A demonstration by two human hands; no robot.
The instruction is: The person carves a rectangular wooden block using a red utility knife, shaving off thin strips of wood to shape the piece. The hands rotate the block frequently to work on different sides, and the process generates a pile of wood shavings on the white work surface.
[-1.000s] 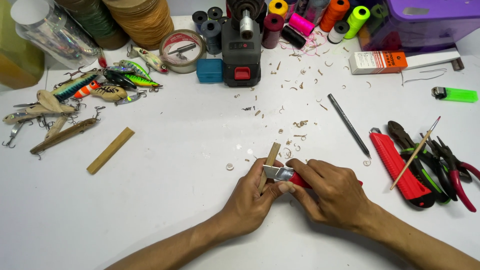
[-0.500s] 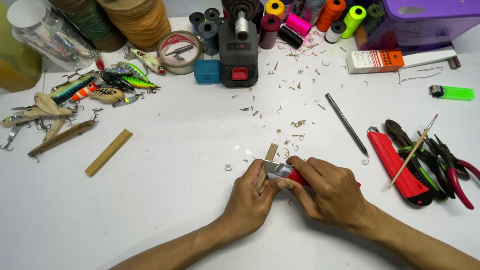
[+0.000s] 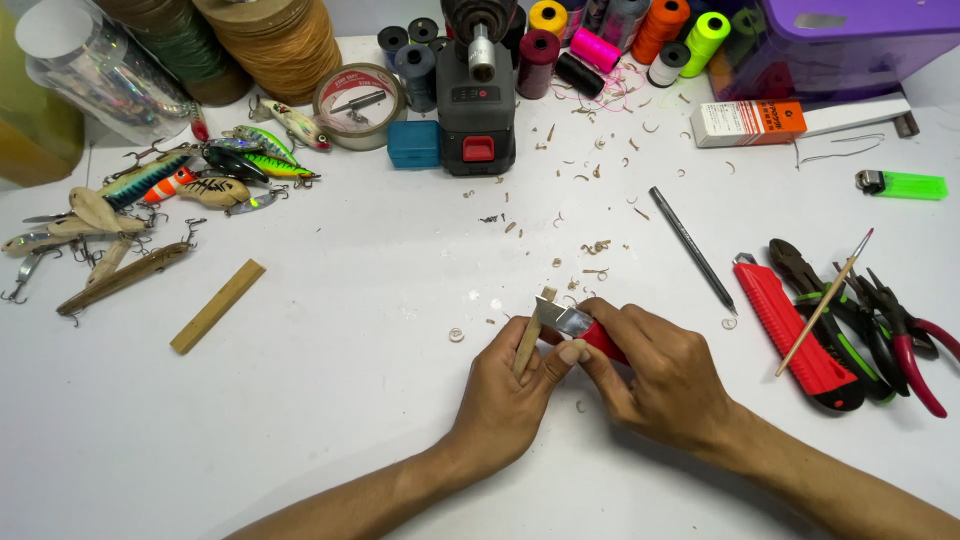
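Across the far edge of the white table (image 3: 330,420), spools of thread (image 3: 620,40) in pink, orange, yellow and green are standing beside a cordless drill (image 3: 477,95), a small blue box (image 3: 414,143) and a round tin (image 3: 358,102). To the left, painted fishing lures (image 3: 215,170) with hooks are lying in a loose heap, and a flat wooden slat (image 3: 217,306) is resting alone below them. To the right, a black pencil (image 3: 692,248), a large red utility knife (image 3: 795,338), several pliers (image 3: 880,320) with a thin brush (image 3: 825,300) lying across them, a green lighter (image 3: 903,184) and a white carton (image 3: 760,122) are sitting well apart from the hands. Nothing is lying between the camera and the work.

Near the front middle of the table, the left hand (image 3: 510,390) is gripping a small wooden stick (image 3: 530,335), fingers wrapped tight around its lower part. The stick's long axis is running almost upright in the view, its free end pointing away from the person and slightly right. The right hand (image 3: 665,380) is closed firmly on a red-handled knife (image 3: 585,328), whose blade is pointing left and touching the stick near its top; the left thumb is pressing against the blade's back.

Pale wood shavings (image 3: 595,245) are lying scattered over the table between the hands and the drill. A purple plastic bin (image 3: 850,40) is sitting at the far right corner.
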